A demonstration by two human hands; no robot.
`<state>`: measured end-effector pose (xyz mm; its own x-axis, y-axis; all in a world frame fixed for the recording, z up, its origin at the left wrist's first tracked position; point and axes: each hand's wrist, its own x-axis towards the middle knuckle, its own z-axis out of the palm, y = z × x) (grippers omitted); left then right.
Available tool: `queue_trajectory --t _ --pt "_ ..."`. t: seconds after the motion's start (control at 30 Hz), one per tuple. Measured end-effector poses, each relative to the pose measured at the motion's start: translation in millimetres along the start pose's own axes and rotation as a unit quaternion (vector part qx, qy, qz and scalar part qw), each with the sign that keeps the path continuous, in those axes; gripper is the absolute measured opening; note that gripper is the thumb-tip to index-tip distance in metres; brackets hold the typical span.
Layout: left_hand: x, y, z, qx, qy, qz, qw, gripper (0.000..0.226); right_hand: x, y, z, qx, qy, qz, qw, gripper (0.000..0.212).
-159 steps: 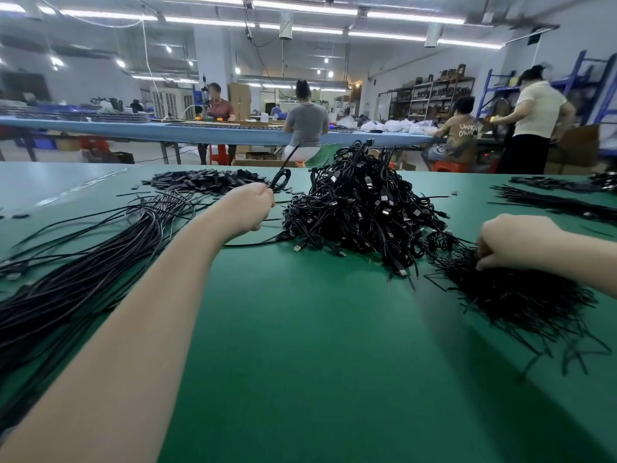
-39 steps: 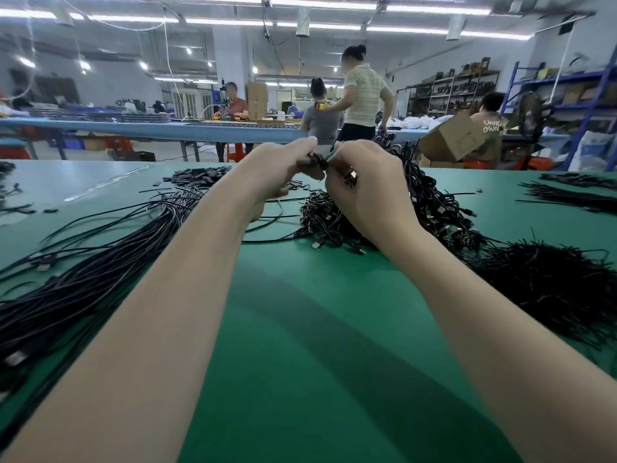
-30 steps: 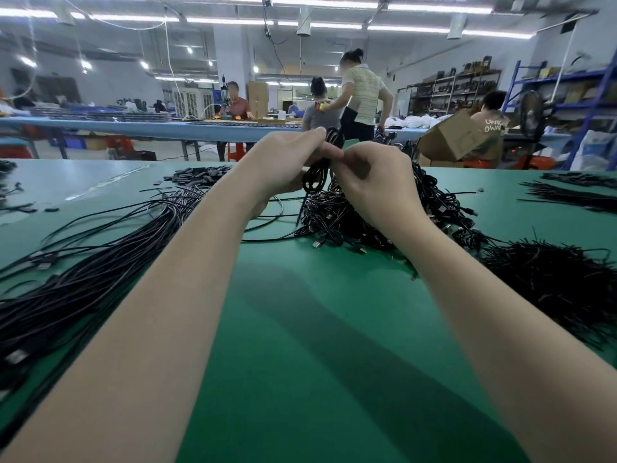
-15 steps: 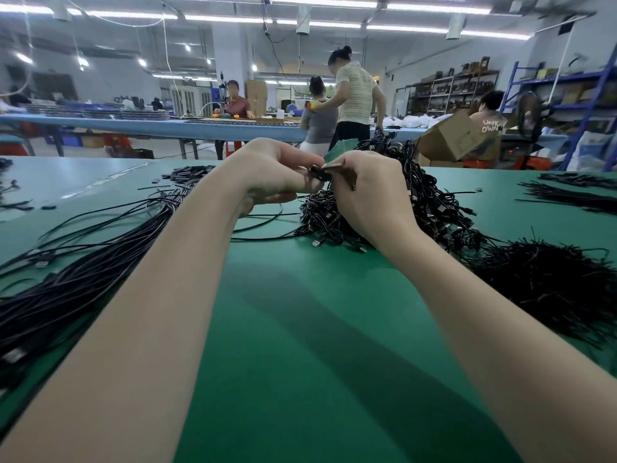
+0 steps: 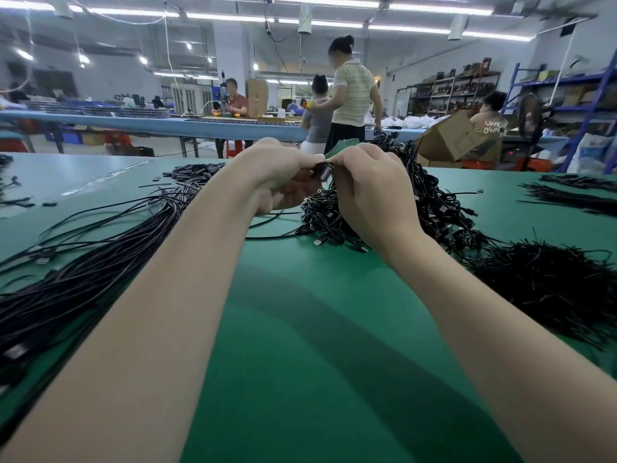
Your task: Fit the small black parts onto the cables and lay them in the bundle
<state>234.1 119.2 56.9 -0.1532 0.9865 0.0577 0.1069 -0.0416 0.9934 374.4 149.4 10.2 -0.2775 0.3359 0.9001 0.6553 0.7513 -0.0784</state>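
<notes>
One cable in hand, many more waiting.

A small black part (image 5: 322,171) is pinched between the curled fingers of the left hand (image 5: 277,177) and the right hand (image 5: 365,192), raised above the table (image 5: 300,329); whether it is seated on its cable cannot be told. A long bundle (image 5: 83,262) of laid cables is spread at the left, while a tangled pile (image 5: 434,208) behind the hands and a heap of black parts (image 5: 551,285) at the right suggest much work remains.

Small black part (image 5: 322,171), perhaps mostly finger-hidden

Cardboard box (image 5: 445,137) behind green table (image 5: 300,329)
</notes>
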Motion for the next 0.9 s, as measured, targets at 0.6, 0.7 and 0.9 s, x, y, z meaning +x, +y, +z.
queue_trajectory --t 0.6,0.7,0.9 --pt "3.1 -9.2 -0.8 0.247 0.009 0.229 0.942 0.009 3.9 5.9 3.3 0.100 0.020 0.142 0.985 0.011" --pt "7.2 -10.7 7.4 0.255 0.021 0.210 0.944 0.021 2.7 5.0 2.8 0.087 0.029 0.108 0.990 0.014" --pt "4.2 -8.6 10.9 0.029 0.037 0.060 0.997 0.022 -2.5 2.6 3.4 -0.060 0.019 -0.025 0.998 0.013"
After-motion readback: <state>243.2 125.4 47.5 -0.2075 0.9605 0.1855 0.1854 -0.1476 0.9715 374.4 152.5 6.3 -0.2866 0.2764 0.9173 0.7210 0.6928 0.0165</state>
